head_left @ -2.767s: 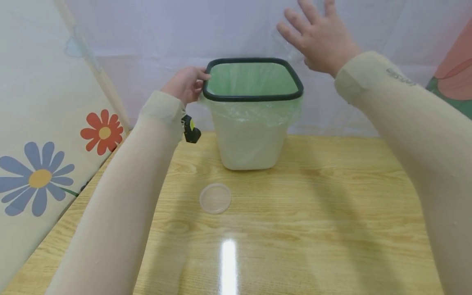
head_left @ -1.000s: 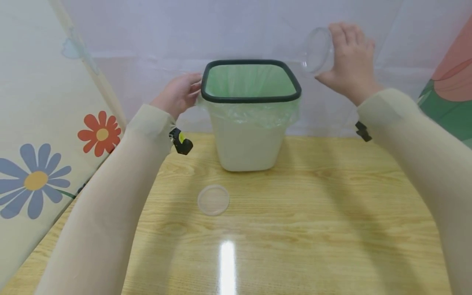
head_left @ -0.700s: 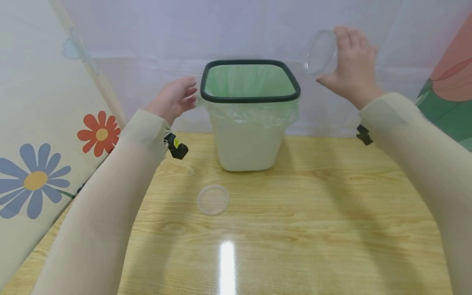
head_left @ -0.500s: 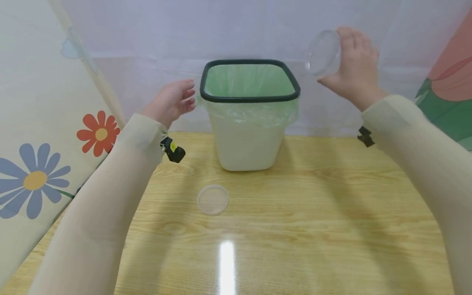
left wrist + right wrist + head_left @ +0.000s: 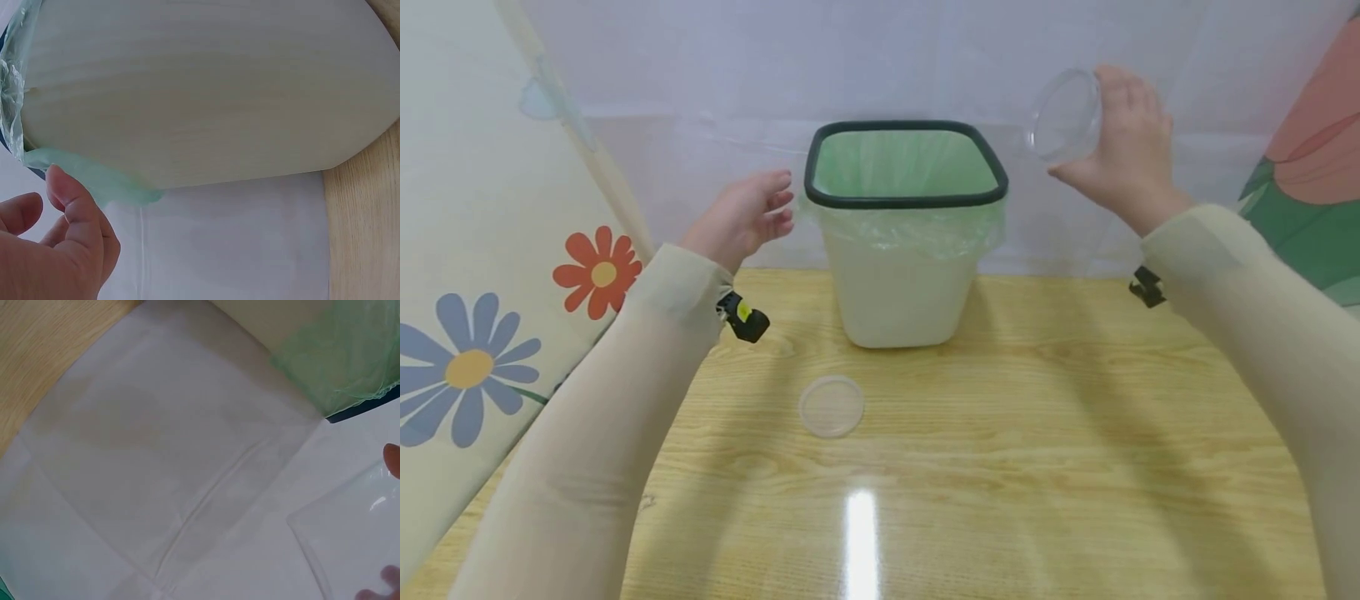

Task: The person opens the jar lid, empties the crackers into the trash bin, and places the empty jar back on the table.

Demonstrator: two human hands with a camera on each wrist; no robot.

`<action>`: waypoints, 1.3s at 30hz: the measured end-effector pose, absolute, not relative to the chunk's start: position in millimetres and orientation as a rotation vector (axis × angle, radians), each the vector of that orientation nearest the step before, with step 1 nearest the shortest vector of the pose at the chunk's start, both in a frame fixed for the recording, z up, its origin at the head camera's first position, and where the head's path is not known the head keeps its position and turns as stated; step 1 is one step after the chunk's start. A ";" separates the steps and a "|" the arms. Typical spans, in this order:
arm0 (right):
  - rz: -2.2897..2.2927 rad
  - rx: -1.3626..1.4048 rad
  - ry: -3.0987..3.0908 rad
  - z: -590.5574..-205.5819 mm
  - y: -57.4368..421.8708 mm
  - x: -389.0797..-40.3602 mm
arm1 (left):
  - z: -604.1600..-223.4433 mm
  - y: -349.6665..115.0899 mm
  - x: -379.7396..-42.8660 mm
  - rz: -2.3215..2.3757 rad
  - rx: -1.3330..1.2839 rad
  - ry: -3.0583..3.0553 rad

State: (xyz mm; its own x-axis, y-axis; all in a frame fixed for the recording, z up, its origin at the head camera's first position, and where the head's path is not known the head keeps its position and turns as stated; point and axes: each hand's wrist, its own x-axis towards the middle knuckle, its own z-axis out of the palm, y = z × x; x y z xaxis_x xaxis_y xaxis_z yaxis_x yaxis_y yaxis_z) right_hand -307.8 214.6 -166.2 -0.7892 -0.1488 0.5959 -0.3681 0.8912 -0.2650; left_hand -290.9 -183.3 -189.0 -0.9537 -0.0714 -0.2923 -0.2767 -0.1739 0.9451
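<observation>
My right hand (image 5: 1129,146) holds a clear plastic jar (image 5: 1063,121) up in the air, to the right of a bin and above its rim. The jar lies tilted, and its clear wall (image 5: 350,531) shows between thumb and fingers in the right wrist view. Beside the left side of the white bin (image 5: 898,292), my left hand (image 5: 741,215) hovers with loosely bent fingers and nothing in them. A green bag (image 5: 910,162) lines the bin, held by a dark rim (image 5: 910,202). A round clear lid (image 5: 832,407) lies flat on the table in front.
The wood-grain table (image 5: 1000,467) meets a pale hanging sheet (image 5: 737,75) right behind the bin. On the left stands a panel (image 5: 482,208) with printed flowers; another flower print (image 5: 1311,167) is at the right.
My left hand has let go of the bin's rim and moved left and down. My right hand came down and right from higher up, the jar now in plain view.
</observation>
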 end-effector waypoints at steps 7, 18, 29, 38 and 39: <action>0.548 0.353 -2.476 -170.7 217.2 -305.3 | -193.4 -185.2 -287.5 2.276 -0.394 1.920; 0.648 0.284 -2.492 -177.7 220.9 -299.6 | -194.9 -185.6 -279.6 2.283 -0.338 1.893; 0.693 0.266 -2.501 -185.4 223.1 -297.8 | -198.9 -188.6 -274.3 2.265 -0.305 1.915; 0.737 0.257 -2.505 -190.2 225.2 -293.7 | -202.6 -189.2 -271.3 2.268 -0.298 1.928; 0.737 0.253 -2.505 -190.7 225.4 -293.2 | -202.9 -189.0 -270.7 2.261 -0.291 1.935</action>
State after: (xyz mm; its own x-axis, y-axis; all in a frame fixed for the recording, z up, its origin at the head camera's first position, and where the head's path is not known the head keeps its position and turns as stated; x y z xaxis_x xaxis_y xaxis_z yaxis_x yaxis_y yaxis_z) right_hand -293.2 225.4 -190.7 -0.8513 -0.0331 0.5236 -0.3114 0.8350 -0.4536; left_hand -270.7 -189.0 -202.9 -0.9697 -0.0110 -0.2439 -0.2392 -0.1560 0.9584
